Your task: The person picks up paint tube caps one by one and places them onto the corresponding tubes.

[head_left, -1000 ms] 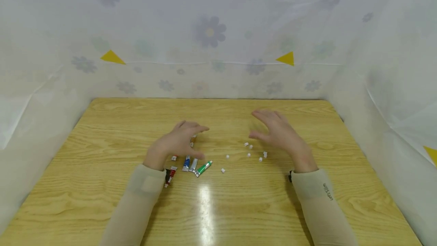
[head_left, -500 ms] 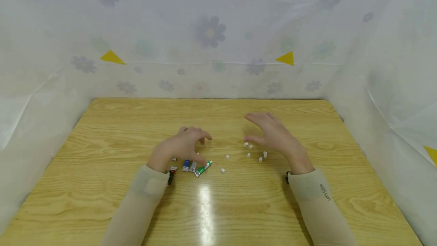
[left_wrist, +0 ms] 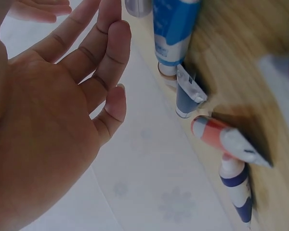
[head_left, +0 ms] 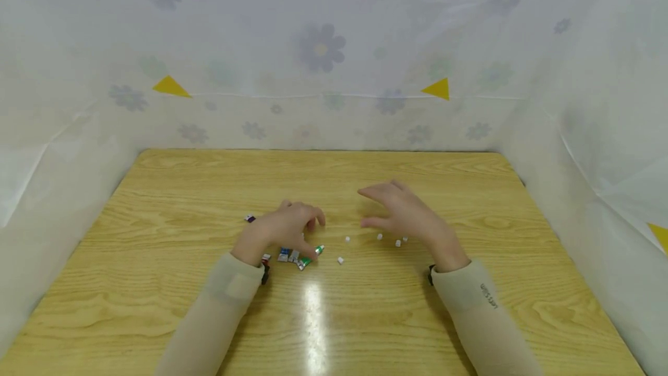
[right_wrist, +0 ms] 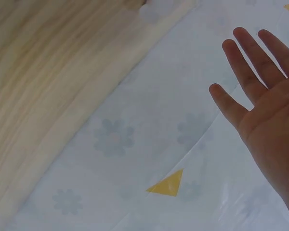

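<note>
Several small paint tubes lie in a cluster on the wooden table (head_left: pixel 156 283): a green one (head_left: pixel 312 255), a blue one (head_left: pixel 284 255), a silver one (head_left: pixel 294 256) and a red one (head_left: pixel 265 259). My left hand (head_left: pixel 300 231) hovers right over them with relaxed fingers and holds nothing. In the left wrist view its palm (left_wrist: pixel 86 77) is open beside a blue tube (left_wrist: pixel 173 33) and a red tube (left_wrist: pixel 226 139). Further right my right hand (head_left: pixel 376 209) floats open above scattered white caps (head_left: pixel 398 243); its fingers (right_wrist: pixel 250 67) are spread and empty.
A small purple tube (head_left: pixel 250 219) lies just left of the left hand. More white caps (head_left: pixel 341 260) sit between the hands. Flowered plastic sheeting (head_left: pixel 323 51) with yellow triangles (head_left: pixel 437 89) walls the table at the back and both sides.
Both hands have drifted nearer to me and lower. The left hand now covers the tubes' far ends, the purple tube has come into view, and the right hand slid left over the caps.
</note>
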Demonstrator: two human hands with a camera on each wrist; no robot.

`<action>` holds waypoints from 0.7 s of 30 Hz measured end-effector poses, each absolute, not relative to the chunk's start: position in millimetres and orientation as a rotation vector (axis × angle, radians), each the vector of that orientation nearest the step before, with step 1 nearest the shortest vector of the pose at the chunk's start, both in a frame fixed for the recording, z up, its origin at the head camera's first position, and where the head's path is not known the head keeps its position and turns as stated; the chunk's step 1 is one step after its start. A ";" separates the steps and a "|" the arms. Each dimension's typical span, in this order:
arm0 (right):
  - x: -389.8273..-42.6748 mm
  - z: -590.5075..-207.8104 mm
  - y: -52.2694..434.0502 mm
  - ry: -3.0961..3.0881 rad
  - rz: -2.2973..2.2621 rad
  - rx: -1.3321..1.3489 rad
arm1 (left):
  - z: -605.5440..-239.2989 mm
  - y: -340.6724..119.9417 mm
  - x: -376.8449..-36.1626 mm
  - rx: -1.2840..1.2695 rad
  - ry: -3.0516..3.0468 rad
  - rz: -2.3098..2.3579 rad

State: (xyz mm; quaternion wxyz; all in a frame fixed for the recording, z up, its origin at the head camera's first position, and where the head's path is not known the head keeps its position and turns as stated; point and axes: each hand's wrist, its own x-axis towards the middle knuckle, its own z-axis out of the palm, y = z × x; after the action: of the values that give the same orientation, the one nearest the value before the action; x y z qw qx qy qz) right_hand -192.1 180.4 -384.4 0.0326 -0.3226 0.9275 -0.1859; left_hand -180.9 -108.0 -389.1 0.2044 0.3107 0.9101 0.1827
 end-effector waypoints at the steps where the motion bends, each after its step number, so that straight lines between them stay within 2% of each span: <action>1: -191.1 -384.3 178.6 2.854 -0.562 -0.998 | -389.2 -107.4 -180.7 0.864 2.536 0.502; 21: -180.4 -391.8 158.0 2.748 -0.465 -1.002 | -394.6 -102.8 -178.7 0.787 2.487 0.522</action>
State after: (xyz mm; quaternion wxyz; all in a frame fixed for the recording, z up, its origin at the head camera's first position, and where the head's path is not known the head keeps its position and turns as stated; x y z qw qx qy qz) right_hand -180.4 158.0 -391.8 0.0898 -0.3369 0.9241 -0.1564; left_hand -178.7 -102.8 -394.6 0.2384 0.2873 0.9079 0.1905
